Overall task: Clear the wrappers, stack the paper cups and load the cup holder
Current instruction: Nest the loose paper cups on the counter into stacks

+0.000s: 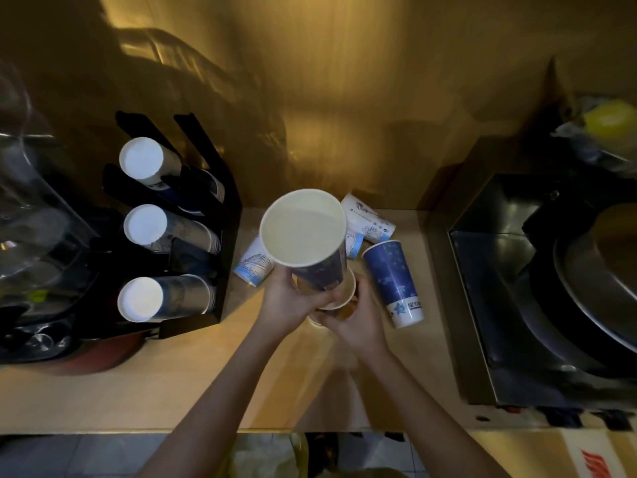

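A tall dark blue paper cup (306,236) is held upright above the counter, its white mouth facing me. My left hand (287,300) grips it near the base. My right hand (355,322) holds a small brown-rimmed cup (344,298) just under it. Another tall blue cup (393,281) lies on its side to the right. White cups with blue drawings lie at the left (253,265) and behind (370,219). The black cup holder (206,188) at the left carries three rows of stacked cups, white bottoms (141,162) toward me.
A steel machine (517,270) with a round pan stands at the right of the wooden counter (206,374). Clear plastic containers (31,219) sit at the far left. A bagged yellow object (606,122) lies at the back right. The gold wall runs behind.
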Motion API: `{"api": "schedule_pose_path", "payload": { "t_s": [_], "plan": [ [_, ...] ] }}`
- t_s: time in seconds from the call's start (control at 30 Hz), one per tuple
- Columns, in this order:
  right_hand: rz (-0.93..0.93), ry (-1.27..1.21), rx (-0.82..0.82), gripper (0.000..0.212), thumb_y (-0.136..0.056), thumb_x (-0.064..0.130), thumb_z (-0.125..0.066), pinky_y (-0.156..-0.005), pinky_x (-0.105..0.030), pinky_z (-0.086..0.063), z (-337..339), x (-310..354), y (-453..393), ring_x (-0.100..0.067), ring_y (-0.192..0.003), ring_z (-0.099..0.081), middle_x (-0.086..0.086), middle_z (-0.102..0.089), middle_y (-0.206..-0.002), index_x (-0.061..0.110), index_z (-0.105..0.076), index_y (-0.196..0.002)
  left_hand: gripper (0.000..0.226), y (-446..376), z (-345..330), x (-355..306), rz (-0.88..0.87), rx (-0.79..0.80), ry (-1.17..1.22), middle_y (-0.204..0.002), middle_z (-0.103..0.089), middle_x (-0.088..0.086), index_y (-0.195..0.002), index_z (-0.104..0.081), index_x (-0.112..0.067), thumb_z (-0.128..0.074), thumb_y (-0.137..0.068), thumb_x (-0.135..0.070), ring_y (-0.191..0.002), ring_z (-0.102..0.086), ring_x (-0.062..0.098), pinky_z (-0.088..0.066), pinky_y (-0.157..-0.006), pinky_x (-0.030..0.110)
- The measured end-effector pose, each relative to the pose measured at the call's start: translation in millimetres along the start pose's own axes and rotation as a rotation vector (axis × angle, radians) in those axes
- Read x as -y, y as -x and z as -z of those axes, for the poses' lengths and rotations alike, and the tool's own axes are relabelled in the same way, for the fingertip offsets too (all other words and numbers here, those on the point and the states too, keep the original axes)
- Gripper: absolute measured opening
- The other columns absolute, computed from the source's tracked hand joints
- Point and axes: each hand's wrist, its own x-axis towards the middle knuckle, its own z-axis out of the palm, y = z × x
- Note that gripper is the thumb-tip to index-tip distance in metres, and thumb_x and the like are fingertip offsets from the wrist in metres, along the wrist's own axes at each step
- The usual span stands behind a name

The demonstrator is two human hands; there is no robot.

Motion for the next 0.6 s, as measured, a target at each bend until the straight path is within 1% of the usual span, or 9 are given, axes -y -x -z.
{"api": "schedule_pose_path", "payload": {
  "t_s": [0.07,0.17,0.23,0.27,0.37,0.43,0.5,0.53,0.6],
  "plan": [
    [0.003,0.013,-0.002,0.080,-0.050,0.030,-0.088,-0.092,-0.041,-0.053,0.6,1.6,1.2,-0.006,-0.108,-0.059,0.016,-0.059,-0.113,0.034,-0.042,-0.117,0.087,-0.3,-4.0,6.4,0.020,0.020,0.005,-0.116,-0.061,-0.004,-0.122,-0.050,-0.013,-0.089,-0.046,-0.028,-0.110,-0.057,0.008,-0.046,-0.083,0.004],
    [0.020,0.014,-0.016,0.087,-0.050,0.026,-0.088,-0.093,-0.039,-0.052,1.3,1.8,1.2,-0.011,-0.112,-0.057,0.009,-0.056,-0.119,0.032,-0.040,-0.122,0.100,0.8,-6.9,14.2,0.027,0.048,0.049,-0.123,-0.055,-0.009,-0.129,-0.040,-0.017,-0.087,-0.042,-0.033,-0.116,-0.051,0.001,-0.043,-0.088,0.005],
    [0.018,0.025,-0.002,0.089,-0.047,0.030,-0.086,-0.094,-0.039,-0.051,1.5,2.1,1.0,-0.015,-0.113,-0.056,0.003,-0.056,-0.124,0.029,-0.039,-0.123,0.105,4.2,-7.6,14.8,0.038,0.087,0.066,-0.123,-0.046,-0.022,-0.132,-0.030,-0.023,-0.089,-0.045,-0.024,-0.114,-0.044,-0.015,-0.038,-0.087,-0.002],
    [0.021,0.035,0.004,0.089,-0.045,0.034,-0.084,-0.093,-0.040,-0.052,1.6,1.9,0.5,-0.016,-0.112,-0.057,0.000,-0.056,-0.124,0.028,-0.039,-0.122,0.112,5.1,-8.2,14.7,0.050,0.104,0.076,-0.122,-0.040,-0.026,-0.136,-0.022,-0.025,-0.089,-0.047,-0.018,-0.112,-0.041,-0.019,-0.034,-0.084,-0.007],
    [0.036,0.071,0.004,0.085,-0.044,0.035,-0.083,-0.088,-0.038,-0.053,2.9,0.5,-1.7,-0.017,-0.108,-0.058,0.001,-0.058,-0.117,0.022,-0.042,-0.118,0.131,6.8,-11.4,16.6,0.058,0.123,0.054,-0.125,-0.036,-0.023,-0.144,-0.001,-0.026,-0.090,-0.048,-0.014,-0.114,-0.038,-0.018,-0.028,-0.083,-0.011],
    [0.045,0.085,0.009,0.081,-0.049,0.029,-0.084,-0.087,-0.034,-0.052,3.7,2.6,-1.6,-0.016,-0.107,-0.058,0.006,-0.057,-0.112,0.020,-0.043,-0.117,0.128,7.5,-14.8,16.1,0.050,0.103,0.002,-0.133,-0.037,-0.019,-0.145,-0.006,-0.023,-0.089,-0.047,-0.021,-0.119,-0.037,-0.017,-0.027,-0.091,-0.006],
    [0.038,0.085,0.017,0.076,-0.051,0.029,-0.082,-0.084,-0.032,-0.051,4.1,6.7,0.0,-0.015,-0.103,-0.058,0.015,-0.055,-0.102,0.020,-0.042,-0.116,0.117,8.2,-20.2,17.0,0.021,0.078,-0.119,-0.146,-0.033,-0.004,-0.144,-0.019,-0.020,-0.085,-0.048,-0.034,-0.133,-0.031,0.003,-0.025,-0.103,0.010],
    [0.036,0.103,0.031,0.075,-0.053,0.028,-0.082,-0.083,-0.031,-0.050,5.6,9.1,-0.1,-0.012,-0.101,-0.057,0.020,-0.053,-0.099,0.020,-0.042,-0.116,0.113,9.1,-22.3,19.0,0.005,0.062,-0.173,-0.149,-0.031,0.001,-0.143,-0.022,-0.018,-0.084,-0.050,-0.037,-0.136,-0.028,0.011,-0.023,-0.105,0.017],
    [0.043,0.194,0.115,0.072,-0.058,0.022,-0.082,-0.083,-0.028,-0.047,14.4,14.4,-3.8,-0.010,-0.100,-0.053,0.015,-0.053,-0.102,0.017,-0.042,-0.118,0.107,9.5,-24.0,22.1,-0.020,0.033,-0.220,-0.148,-0.034,0.004,-0.142,-0.026,-0.017,-0.086,-0.054,-0.035,-0.136,-0.030,0.014,-0.024,-0.105,0.022]
  ]
}}
